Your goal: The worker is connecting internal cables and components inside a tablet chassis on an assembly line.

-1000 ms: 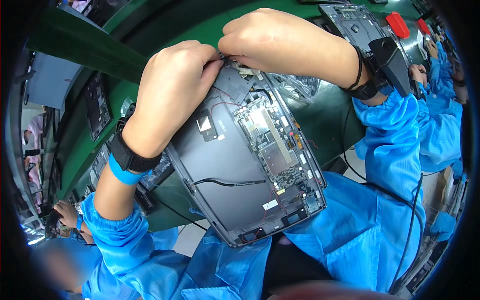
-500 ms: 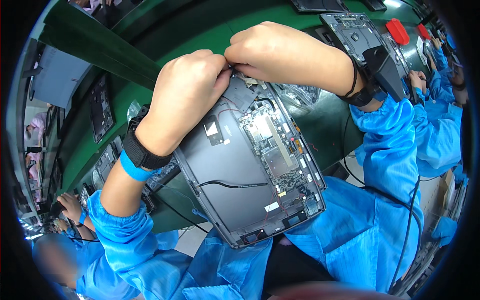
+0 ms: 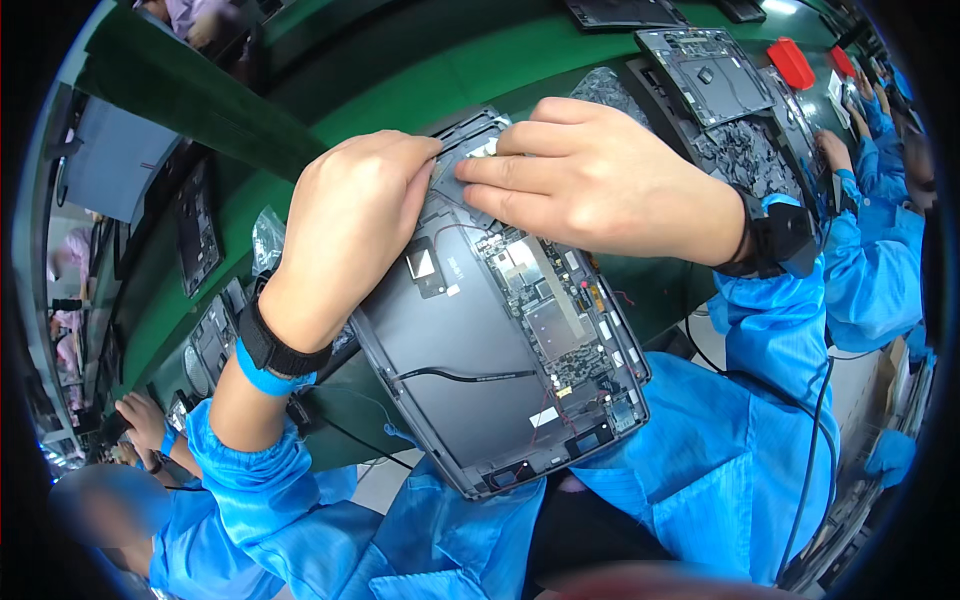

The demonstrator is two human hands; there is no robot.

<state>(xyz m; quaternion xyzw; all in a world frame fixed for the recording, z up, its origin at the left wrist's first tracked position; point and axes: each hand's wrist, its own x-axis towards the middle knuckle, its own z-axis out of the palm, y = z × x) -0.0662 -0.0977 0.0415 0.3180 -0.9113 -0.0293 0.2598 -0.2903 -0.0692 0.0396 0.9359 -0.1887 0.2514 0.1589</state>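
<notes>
**Both hands at the top edge of an opened tablet**

A green bench ran across the assembly line, with other blue-sleeved workers along it. An opened grey tablet, circuit board exposed, lay tilted over the bench's near edge, above the person's lap. The left hand was curled closed against the tablet's far end. The right hand pressed flat fingers onto a small grey flap there; whether either hand pinched it was hard to tell. A second opened tablet lay toward the far right corner.

Both hands meet up top: left hand curled, right hand w/ fingers flat.
</notes>
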